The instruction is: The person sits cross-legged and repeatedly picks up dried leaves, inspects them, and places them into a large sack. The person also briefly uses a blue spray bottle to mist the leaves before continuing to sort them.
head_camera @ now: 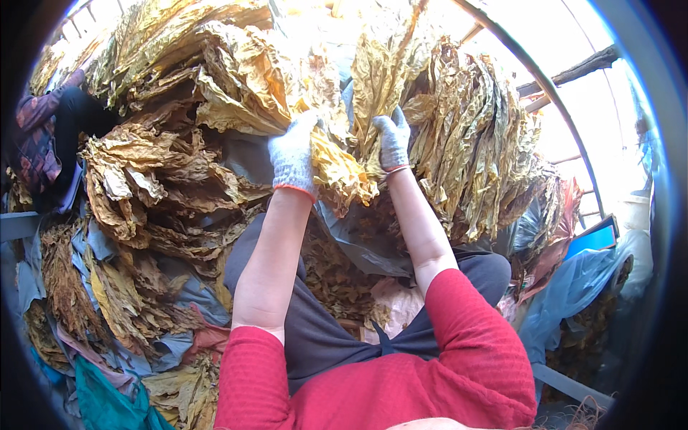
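Note:
My left hand (pixel 293 153), in a pale knit glove with an orange cuff, grips a small bunch of dried tobacco leaves (pixel 344 166) with crumpled yellow ends pointing towards me. To its right, my right hand (pixel 395 141), gloved alike, has its thumb and fingers around a long dried leaf (pixel 373 80) that rises away from me. The fingertips of both hands are partly hidden by leaves. Close by on the right hangs a thick row of dried tobacco leaves (pixel 467 134). A large heap of broad yellow leaves (pixel 236 70) lies beyond my left hand.
Brown leaf bundles (pixel 145 177) are piled at left, among cloth and plastic sheets. Another person (pixel 45 134) sits at the far left edge. A teal plastic bag (pixel 107 395) lies lower left; clear blue plastic (pixel 570 301) drapes at right. A curved frame pole (pixel 543 80) arches upper right.

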Demonstrator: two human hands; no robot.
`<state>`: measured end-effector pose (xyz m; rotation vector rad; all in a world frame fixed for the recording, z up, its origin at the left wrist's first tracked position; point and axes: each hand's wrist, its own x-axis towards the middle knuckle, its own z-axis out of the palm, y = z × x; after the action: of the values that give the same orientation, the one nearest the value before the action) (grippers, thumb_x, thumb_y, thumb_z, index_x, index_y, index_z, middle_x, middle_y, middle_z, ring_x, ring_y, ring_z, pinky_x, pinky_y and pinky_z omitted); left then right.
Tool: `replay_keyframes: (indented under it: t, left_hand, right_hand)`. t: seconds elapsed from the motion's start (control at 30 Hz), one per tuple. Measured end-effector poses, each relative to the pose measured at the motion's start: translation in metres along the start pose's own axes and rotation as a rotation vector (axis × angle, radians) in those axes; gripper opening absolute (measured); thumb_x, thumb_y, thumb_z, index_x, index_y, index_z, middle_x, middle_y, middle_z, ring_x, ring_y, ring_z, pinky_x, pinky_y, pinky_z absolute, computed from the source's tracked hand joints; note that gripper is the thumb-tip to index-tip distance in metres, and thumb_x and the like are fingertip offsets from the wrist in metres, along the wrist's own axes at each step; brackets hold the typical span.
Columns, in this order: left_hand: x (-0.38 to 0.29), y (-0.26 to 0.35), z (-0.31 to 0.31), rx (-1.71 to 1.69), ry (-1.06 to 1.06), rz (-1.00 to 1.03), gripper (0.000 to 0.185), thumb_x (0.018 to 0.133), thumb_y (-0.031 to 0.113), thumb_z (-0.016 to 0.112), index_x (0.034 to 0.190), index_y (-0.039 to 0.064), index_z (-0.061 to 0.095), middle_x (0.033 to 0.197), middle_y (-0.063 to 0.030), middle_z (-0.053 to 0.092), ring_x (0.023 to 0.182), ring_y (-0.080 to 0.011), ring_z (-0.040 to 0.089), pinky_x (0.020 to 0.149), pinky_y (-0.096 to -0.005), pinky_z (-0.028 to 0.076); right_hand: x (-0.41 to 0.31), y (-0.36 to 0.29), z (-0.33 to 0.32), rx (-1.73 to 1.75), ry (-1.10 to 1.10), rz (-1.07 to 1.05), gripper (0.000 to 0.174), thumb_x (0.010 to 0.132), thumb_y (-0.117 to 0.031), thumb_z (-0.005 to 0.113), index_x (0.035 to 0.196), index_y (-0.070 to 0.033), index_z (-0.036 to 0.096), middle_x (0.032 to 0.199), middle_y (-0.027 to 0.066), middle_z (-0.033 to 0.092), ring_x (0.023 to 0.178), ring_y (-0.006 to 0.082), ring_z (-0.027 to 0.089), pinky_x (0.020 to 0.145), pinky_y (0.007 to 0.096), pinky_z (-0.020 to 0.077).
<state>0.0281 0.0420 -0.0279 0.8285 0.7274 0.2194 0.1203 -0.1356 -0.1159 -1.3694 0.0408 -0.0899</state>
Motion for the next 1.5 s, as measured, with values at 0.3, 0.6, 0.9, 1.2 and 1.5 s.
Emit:
replay_keyframes:
  t: [0.3,0.6,0.9,1.2,1.5]
  left_hand:
    - [0.011,-0.011,-0.007,0.027,-0.008,0.020,0.022,0.078,0.014,0.072,0.093,-0.002,0.066,0.085,-0.0084,0.066,0.070,-0.0181,0.065,0.065,-0.0324,0.053]
    - [0.009,-0.013,-0.012,0.011,-0.064,0.024,0.030,0.078,0.014,0.073,0.100,-0.004,0.063,0.090,-0.0101,0.066,0.075,-0.0196,0.066,0.067,-0.0339,0.054]
    - [0.006,-0.017,-0.012,0.070,-0.054,0.011,0.033,0.079,0.019,0.072,0.102,-0.004,0.065,0.090,-0.0102,0.067,0.074,-0.0197,0.066,0.065,-0.0338,0.053]
    - [-0.003,-0.014,-0.011,0.179,-0.115,0.000,0.029,0.079,0.021,0.073,0.092,-0.004,0.067,0.082,-0.0093,0.066,0.068,-0.0178,0.063,0.062,-0.0316,0.050]
    - [0.001,-0.037,0.002,0.210,-0.156,-0.022,0.025,0.079,0.019,0.074,0.091,-0.002,0.066,0.076,-0.0067,0.066,0.061,-0.0152,0.060,0.057,-0.0295,0.048]
  right_hand:
    - [-0.009,0.049,-0.058,-0.476,-0.087,0.303,0.042,0.078,-0.012,0.071,0.112,0.010,0.062,0.100,0.0111,0.069,0.088,0.0154,0.061,0.082,0.0271,0.0471]
    - [0.003,0.007,-0.041,-0.819,-0.376,0.577,0.107,0.075,-0.063,0.067,0.143,0.009,0.025,0.141,0.0237,0.042,0.115,0.0283,0.054,0.092,0.0333,0.0475]
    - [-0.024,0.024,-0.026,-1.130,-0.190,0.135,0.063,0.065,-0.025,0.072,0.119,0.004,0.055,0.105,0.0216,0.065,0.101,0.0310,0.063,0.091,0.0373,0.0480]
    - [0.001,-0.037,-0.071,-0.146,-0.348,0.421,0.026,0.080,-0.007,0.066,0.105,0.001,0.064,0.089,0.0043,0.067,0.078,0.0128,0.061,0.072,0.0264,0.0485]
    - [-0.004,-0.050,-0.050,0.038,-0.239,0.430,0.039,0.081,-0.021,0.070,0.114,-0.001,0.063,0.101,0.0030,0.067,0.102,0.0127,0.056,0.096,0.0301,0.0402]
